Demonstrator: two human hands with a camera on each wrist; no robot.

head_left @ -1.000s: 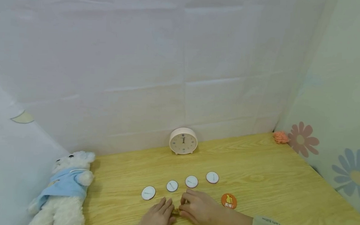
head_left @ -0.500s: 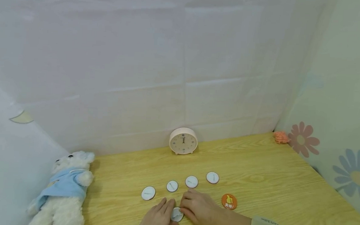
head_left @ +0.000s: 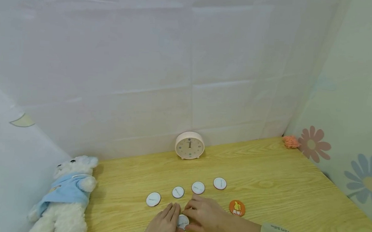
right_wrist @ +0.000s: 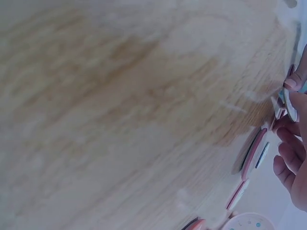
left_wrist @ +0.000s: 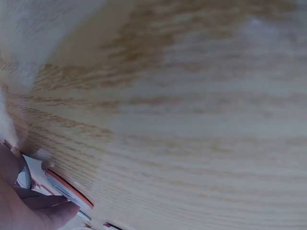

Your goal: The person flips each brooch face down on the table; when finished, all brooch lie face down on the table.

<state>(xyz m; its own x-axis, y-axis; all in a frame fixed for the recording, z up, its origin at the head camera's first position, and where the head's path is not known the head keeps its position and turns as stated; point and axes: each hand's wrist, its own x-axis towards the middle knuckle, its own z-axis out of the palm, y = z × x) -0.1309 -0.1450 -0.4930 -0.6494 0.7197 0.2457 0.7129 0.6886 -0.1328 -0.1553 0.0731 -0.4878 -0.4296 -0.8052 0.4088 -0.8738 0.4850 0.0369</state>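
Between the two hands in the head view is a round button badge (head_left: 183, 221), its white back with the pin facing up. My left hand (head_left: 164, 223) holds its left edge, fingers fairly straight and close together, thumb at the near edge. From the right, my right hand (head_left: 208, 217) pinches the badge with thumb and bent fingers. The right wrist view shows the badge (right_wrist: 289, 104) edge-on at the fingertips, with the right hand (right_wrist: 293, 153) below. Fingers of the left hand (left_wrist: 24, 206) appear at the lower left corner of the left wrist view.
Beyond the hands, several badges lie pin side up in a row, including a left one (head_left: 153, 199) and a right one (head_left: 219, 183). An orange thumbs-up badge (head_left: 237, 208) lies by the right forearm. Further out are a clock (head_left: 189, 146), plush toy (head_left: 68, 190) and coral yarn bundle (head_left: 291, 142).
The badge between the hands first showed a narrow yellow part; it then turned to show its white pin back. The right fingers have shifted slightly along its edge. The other badges stay put.
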